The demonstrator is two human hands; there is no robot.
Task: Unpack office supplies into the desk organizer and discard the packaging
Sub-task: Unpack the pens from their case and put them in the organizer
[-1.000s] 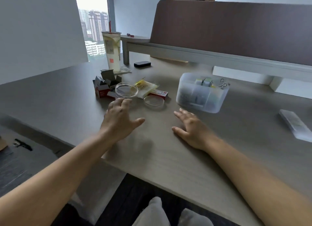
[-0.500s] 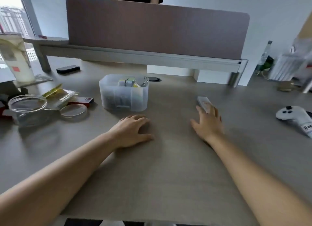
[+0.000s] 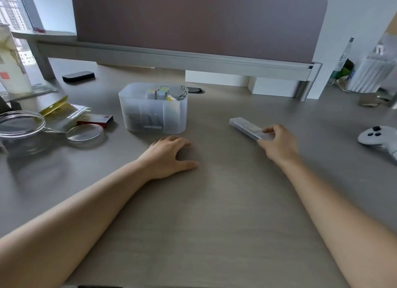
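Since half a second ago your right hand (image 3: 279, 145) has closed its fingers around the near end of the flat clear packet (image 3: 249, 127), where before it only lay over it with fingers straighter. Your left hand (image 3: 169, 156) has hardly shifted.

From the head camera, the only view: your right hand grips the packet's near end, fingers curled over the top; the thumb is hidden, and the far end of the packet reaches away toward the upper left, low over or resting on the surface (image 3: 214, 223). Your left hand lies spread and relaxed, palm down on the surface, holding nothing, just in front of the organizer (image 3: 153, 109). The organizer stands to the left of the packet, apart from it, with sticky notes and binder clips already showing at its rim. Farther left lie empty wrappers (image 3: 64, 113), a red box (image 3: 96, 120) and a round clear lid (image 3: 84, 134).

What could go wrong, as I judge it: you hold the packet at one end only, so the smooth plastic may slip or swing as you lift. Opened over the bare surface, its contents could scatter. A white controller (image 3: 378, 137) sits to your right, well apart.
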